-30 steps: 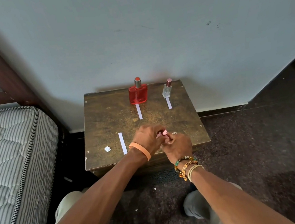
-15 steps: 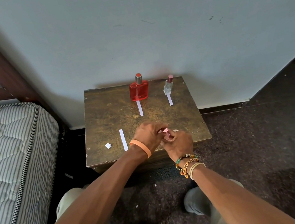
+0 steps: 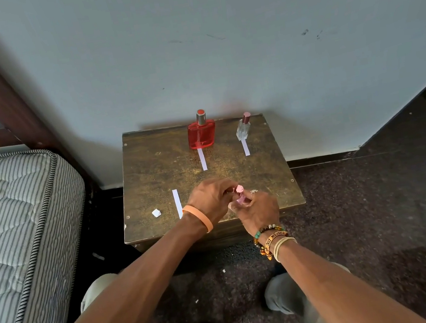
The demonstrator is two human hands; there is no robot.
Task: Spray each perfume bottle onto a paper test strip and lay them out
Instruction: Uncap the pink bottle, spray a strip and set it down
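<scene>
**newbie_q:** So what am I looking at here? Where's the bottle?

**rig_op:** I've got the small pink bottle [image 3: 241, 197] pinched between both hands over the front edge of the little table [image 3: 151, 171]. My right hand [image 3: 258, 210] is wrapped around the body, standing it roughly upright. My left hand [image 3: 211, 199] has its fingers curled in at the pink cap, so it's gripping or about to pull, I'd guess. Can't tell if the cap is loose.

**newbie_q:** And the strip for it?

**rig_op:** The free paper strip [image 3: 177, 203] lies just left of my left hand, long way running front to back, near end tucked by the wrist. Left hand is clearly the closer one to grab it. Tiny white scrap [image 3: 156, 212] sits further left, not in the way.

**newbie_q:** The others?

**rig_op:** The red bottle [image 3: 201, 132] and the clear bottle [image 3: 243, 127] stand at the back by the wall, each with a strip lying in front of it. Well clear of my hands. Looks like two down, one to go.
</scene>
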